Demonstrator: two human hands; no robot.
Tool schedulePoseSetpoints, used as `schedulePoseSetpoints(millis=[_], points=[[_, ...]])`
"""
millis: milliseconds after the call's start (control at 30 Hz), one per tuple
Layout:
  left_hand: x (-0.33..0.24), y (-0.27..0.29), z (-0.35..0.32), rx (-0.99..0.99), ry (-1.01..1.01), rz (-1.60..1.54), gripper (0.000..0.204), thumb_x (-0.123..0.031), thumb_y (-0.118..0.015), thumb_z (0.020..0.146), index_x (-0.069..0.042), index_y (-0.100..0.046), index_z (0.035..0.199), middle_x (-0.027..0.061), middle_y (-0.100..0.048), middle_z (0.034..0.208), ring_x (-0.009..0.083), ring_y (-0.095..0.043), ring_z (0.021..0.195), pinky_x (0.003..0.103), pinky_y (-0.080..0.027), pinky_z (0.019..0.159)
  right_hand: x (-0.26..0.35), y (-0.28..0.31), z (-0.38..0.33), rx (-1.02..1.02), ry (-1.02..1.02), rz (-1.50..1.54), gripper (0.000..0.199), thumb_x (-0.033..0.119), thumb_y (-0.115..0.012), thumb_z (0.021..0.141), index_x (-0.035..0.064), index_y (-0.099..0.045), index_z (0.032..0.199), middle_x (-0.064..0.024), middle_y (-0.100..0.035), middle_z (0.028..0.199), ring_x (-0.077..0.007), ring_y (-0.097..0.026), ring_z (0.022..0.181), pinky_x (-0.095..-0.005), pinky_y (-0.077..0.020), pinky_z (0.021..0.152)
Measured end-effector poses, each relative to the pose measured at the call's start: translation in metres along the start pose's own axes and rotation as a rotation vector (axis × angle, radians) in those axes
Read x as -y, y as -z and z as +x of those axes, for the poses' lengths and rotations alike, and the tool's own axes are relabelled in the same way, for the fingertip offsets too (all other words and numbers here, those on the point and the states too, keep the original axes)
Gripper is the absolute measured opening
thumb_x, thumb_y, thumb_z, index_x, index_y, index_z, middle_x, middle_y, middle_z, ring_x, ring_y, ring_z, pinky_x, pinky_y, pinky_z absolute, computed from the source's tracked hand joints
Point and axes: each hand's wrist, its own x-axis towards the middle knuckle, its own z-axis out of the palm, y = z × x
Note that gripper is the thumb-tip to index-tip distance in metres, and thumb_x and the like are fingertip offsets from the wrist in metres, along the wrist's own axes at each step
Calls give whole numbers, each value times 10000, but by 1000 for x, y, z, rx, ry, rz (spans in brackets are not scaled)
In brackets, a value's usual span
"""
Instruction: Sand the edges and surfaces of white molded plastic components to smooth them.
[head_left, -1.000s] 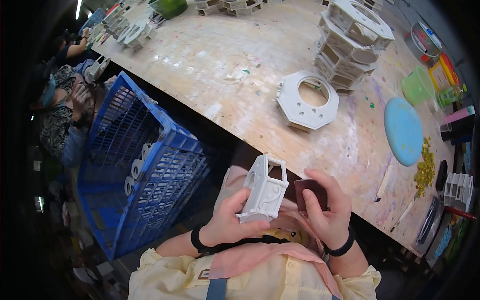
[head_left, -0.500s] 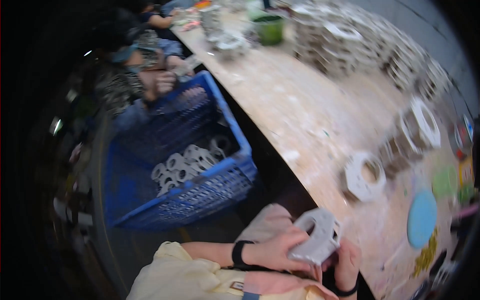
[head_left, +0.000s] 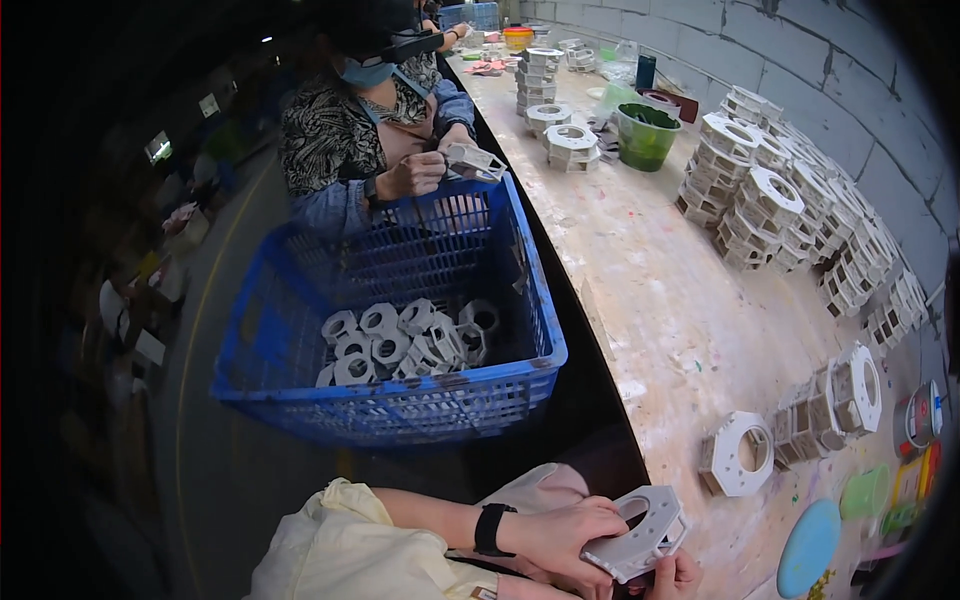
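Note:
My left hand [head_left: 560, 530] grips a white octagonal moulded piece [head_left: 637, 532] with a round hole, held low over my lap at the table edge. My right hand [head_left: 675, 578] holds the same piece from beneath; only its fingertips show at the bottom edge. A black band sits on my left wrist. A like white piece [head_left: 737, 457] lies on the table just beyond my hands.
A blue plastic crate [head_left: 520, 300] holding several white pieces stands left of the long worn table [head_left: 640, 270]. Stacks of white pieces [head_left: 770, 210] line the far side by a green tub [head_left: 645, 135]. A person opposite handles a white piece [head_left: 475, 160] over the crate.
The view has swung up and left, bringing the crate and the person opposite into sight. The white piece now lies flatter in my hands, lower in the picture.

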Motion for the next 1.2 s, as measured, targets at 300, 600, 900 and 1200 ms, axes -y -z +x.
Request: schedulePoseSetpoints(millis=[300,600,900,1200], points=[[-7,16,-1,-6,73,65,547,-334,-747,658,-9,-526,1038,121,-543,948,258,-537,875,345,-427,776,8,-9,1,24,10,52,178,133,-501,910,-25,-583,912,-10,-561,705,-60,-476,578,-199,-380,516],[-3,17,3,-35,233,-400,653,-200,-747,694,1,-372,1190,105,-564,1003,161,-537,967,285,-422,842,-2,-13,6,41,150,-31,68,63,-610,822,-2,-628,811,-39,-609,634,-53,-538,548,-198,-418,495],[-11,20,12,-28,295,-685,554,-118,-693,761,-12,-333,1169,123,-505,1074,179,-514,1018,319,-411,888,-1,-12,18,170,471,-385,78,98,-664,756,32,-639,788,-85,-585,611,-184,-560,508,-258,-417,480],[-14,17,11,-71,304,-627,530,-53,-692,748,-22,-339,1143,107,-509,1041,162,-533,978,297,-436,853,-4,-12,22,143,613,-438,150,169,-721,694,65,-640,766,-79,-551,574,-228,-520,468,-298,-380,439]])
